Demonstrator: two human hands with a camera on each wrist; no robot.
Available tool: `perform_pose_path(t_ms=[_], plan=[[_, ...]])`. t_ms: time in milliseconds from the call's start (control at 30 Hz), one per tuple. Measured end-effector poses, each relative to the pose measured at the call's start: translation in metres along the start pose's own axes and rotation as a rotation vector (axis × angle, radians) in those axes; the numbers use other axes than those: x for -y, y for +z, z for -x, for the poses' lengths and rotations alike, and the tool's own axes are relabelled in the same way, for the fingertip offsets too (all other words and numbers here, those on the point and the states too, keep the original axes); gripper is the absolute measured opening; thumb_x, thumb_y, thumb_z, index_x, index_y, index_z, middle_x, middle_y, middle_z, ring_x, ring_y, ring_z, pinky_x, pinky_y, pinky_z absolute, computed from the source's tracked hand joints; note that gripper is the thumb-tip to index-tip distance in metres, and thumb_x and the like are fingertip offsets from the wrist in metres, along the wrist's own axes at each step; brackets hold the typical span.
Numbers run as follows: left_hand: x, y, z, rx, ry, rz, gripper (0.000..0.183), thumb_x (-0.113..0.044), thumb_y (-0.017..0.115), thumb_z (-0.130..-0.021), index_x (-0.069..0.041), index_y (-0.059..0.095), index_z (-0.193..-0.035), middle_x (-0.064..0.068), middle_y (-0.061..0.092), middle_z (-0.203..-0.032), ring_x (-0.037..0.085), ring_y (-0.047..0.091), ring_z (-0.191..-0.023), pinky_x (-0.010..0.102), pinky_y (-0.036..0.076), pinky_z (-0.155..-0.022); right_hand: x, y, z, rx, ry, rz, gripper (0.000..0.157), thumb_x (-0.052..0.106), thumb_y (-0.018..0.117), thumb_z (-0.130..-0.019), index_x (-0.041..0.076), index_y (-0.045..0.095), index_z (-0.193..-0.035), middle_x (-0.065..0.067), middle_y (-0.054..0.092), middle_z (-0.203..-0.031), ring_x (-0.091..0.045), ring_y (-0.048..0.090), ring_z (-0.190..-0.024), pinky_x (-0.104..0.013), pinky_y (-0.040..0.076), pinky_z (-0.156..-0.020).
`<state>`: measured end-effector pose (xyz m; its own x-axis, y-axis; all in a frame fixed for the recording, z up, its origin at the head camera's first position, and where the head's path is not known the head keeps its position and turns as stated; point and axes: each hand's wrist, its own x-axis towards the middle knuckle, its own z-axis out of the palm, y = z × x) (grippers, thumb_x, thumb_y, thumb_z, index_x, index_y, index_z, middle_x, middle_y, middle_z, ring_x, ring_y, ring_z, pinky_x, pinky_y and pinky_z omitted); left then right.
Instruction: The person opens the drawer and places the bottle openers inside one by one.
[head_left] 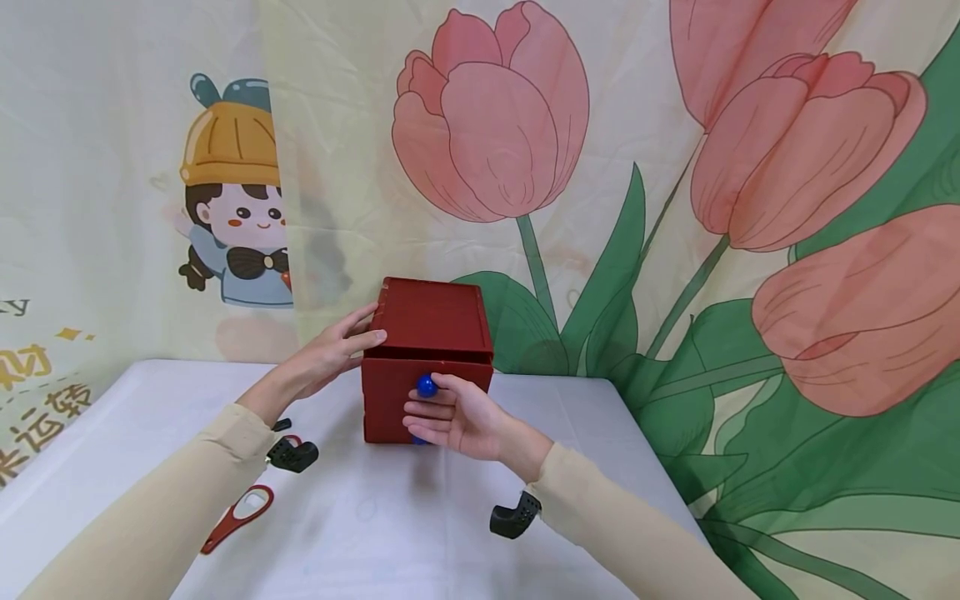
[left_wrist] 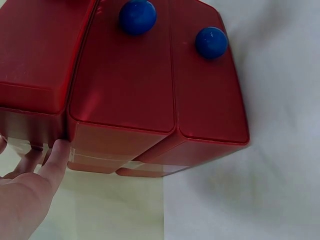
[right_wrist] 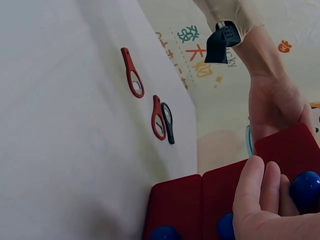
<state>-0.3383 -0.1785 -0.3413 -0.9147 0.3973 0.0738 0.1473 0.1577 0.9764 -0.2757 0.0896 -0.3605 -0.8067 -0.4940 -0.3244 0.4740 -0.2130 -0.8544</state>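
Observation:
A red box of stacked drawers [head_left: 431,321] with round blue knobs stands on the white table. Its fronts face me, and a dark gap runs between the top panel and the uppermost front. My left hand [head_left: 330,354] rests against the box's upper left side, thumb at the top edge and fingers straight along the side. At the top blue knob [head_left: 427,385], my right hand [head_left: 472,421] pinches with thumb and index finger; the other fingers lie extended below. The middle knob [left_wrist: 137,16] and bottom knob [left_wrist: 210,42] show in the left wrist view.
Left of the box lie a red-handled tool with an oval loop [head_left: 238,517], a second red one [right_wrist: 158,120] and a similar black one [right_wrist: 168,122]. The white table [head_left: 360,542] ends at a printed cloth backdrop [head_left: 337,167] behind the box.

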Motion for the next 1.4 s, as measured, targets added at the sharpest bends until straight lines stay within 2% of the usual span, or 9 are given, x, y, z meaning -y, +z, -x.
perform_pose_path(t_ms=[233, 500, 1400], plan=[[-0.001, 0.0, 0.0, -0.006, -0.008, -0.006, 0.089, -0.041, 0.06, -0.107, -0.022, 0.004, -0.173, 0.019, 0.006, -0.177, 0.046, 0.014, -0.161, 0.068, 0.022, -0.126, 0.002, 0.001, -0.002, -0.012, -0.007, 0.011, 0.059, 0.044, 0.055, -0.109, -0.003, 0.061, -0.144, -0.025, 0.055, -0.154, -0.035, 0.066, -0.13, -0.042, 0.049, -0.115], [-0.003, 0.001, 0.0, -0.002, -0.004, -0.003, 0.088, -0.039, 0.06, -0.107, -0.023, 0.003, -0.173, 0.019, 0.005, -0.177, 0.046, 0.012, -0.161, 0.068, 0.021, -0.126, 0.004, 0.0, -0.005, -0.036, -0.007, 0.003, 0.057, 0.044, 0.057, -0.109, -0.002, 0.064, -0.141, -0.021, 0.066, -0.142, -0.035, 0.068, -0.128, -0.042, 0.051, -0.112], [-0.001, 0.001, 0.0, -0.001, -0.004, -0.001, 0.088, -0.04, 0.059, -0.108, -0.023, 0.002, -0.173, 0.019, 0.004, -0.178, 0.046, 0.012, -0.161, 0.067, 0.022, -0.126, 0.009, -0.003, -0.014, -0.039, -0.028, -0.007, 0.057, 0.043, 0.058, -0.108, -0.003, 0.062, -0.143, -0.019, 0.069, -0.138, -0.031, 0.072, -0.12, -0.042, 0.052, -0.111]])
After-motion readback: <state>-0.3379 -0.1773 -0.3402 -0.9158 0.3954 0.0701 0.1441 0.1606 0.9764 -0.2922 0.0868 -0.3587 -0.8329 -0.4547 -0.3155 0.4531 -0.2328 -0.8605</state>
